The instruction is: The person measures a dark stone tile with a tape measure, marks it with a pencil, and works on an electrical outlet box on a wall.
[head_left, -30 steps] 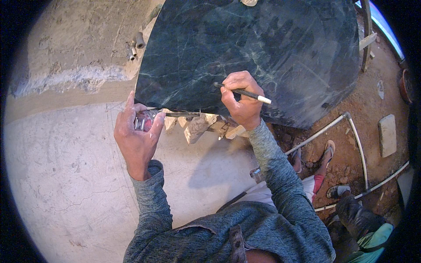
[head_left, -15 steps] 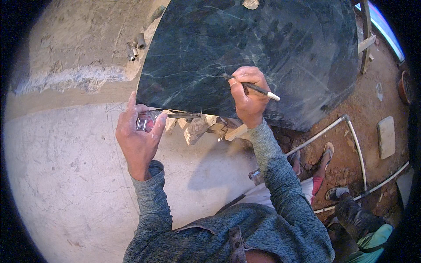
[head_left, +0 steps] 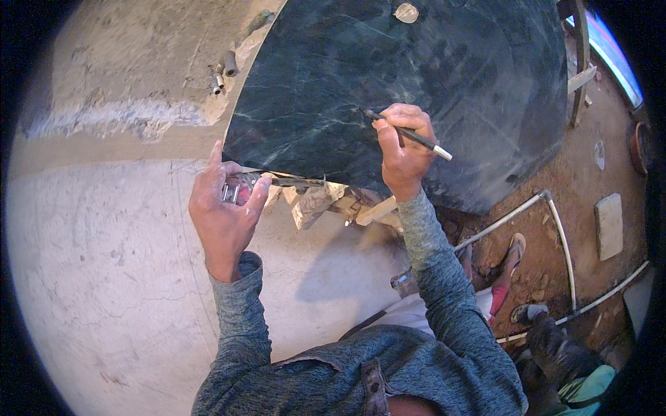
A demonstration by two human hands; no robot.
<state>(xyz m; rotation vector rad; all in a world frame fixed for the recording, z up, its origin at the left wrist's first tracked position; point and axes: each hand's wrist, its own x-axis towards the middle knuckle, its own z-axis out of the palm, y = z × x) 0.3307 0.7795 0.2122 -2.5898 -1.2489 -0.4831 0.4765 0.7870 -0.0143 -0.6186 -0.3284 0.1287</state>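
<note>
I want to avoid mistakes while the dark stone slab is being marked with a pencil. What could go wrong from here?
1. The dark green slab seems to rest on loose stone scraps at its near edge; pressure from the right hand might shift it.
2. The left hand pinches the tape measure at the slab's edge; if it slips, the mark could land wrong.
3. The pencil line may show poorly on the dark veined surface.

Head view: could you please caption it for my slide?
Right hand holds a pencil on a dark green stone slab; left hand grips a tape measure.
</note>
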